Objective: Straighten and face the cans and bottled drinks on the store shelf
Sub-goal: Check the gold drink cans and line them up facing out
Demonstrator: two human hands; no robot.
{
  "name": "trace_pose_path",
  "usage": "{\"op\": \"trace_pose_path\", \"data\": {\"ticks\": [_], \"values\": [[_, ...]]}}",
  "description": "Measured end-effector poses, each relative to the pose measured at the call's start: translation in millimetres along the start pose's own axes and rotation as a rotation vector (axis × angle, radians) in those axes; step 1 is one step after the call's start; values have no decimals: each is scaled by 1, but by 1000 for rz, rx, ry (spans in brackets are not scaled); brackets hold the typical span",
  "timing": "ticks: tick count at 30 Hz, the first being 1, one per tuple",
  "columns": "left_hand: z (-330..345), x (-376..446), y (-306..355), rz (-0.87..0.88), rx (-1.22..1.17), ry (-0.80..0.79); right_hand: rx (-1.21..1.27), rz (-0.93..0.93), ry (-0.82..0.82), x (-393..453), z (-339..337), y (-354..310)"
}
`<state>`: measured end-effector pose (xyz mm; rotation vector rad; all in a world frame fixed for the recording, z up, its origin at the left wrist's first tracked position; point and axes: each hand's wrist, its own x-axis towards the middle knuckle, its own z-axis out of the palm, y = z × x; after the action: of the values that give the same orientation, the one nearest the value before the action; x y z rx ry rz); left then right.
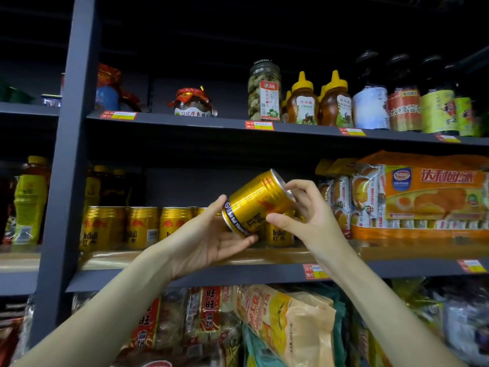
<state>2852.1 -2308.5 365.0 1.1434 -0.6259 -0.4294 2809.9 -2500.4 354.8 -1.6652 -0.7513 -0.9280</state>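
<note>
Gold can (258, 201) tilted between both hands

Standing in a row along the front edge of the middle shelf (185, 260) — gold cans (137, 226), leaving open dark room above them up to the upper shelf (211, 124). Blocking the gap in that row: a tilted gold can (258, 201) gripped between the left hand (211, 239) and right hand (307, 215). Closing off the right end — stacked snack packs (412, 197). Walling the left end, a grey upright post (68, 154).
</note>
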Motion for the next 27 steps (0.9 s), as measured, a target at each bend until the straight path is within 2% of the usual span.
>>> {"op": "trace_pose_path", "data": {"ticks": [7,10,12,14,17,19,21,24,27], "values": [[7,11,0,-11,62,7,-73,-102,-32,1,8,-1],[7,13,0,48,69,6,-142,-144,-12,0,8,2],[7,14,0,113,156,10,-161,-164,8,-1,6,4],[5,17,-1,251,368,72,-164,-172,20,0,4,5],[-7,24,2,651,1018,300,-133,-113,82,4,-4,5],[-12,27,2,792,1341,364,-120,-62,161,12,-11,6],[-15,34,0,798,1521,402,-107,-3,268,23,-20,8],[-20,45,-6,691,1777,501,-120,32,423,41,-38,6],[-24,52,-13,627,1826,530,-247,45,451,52,-55,11]]}}
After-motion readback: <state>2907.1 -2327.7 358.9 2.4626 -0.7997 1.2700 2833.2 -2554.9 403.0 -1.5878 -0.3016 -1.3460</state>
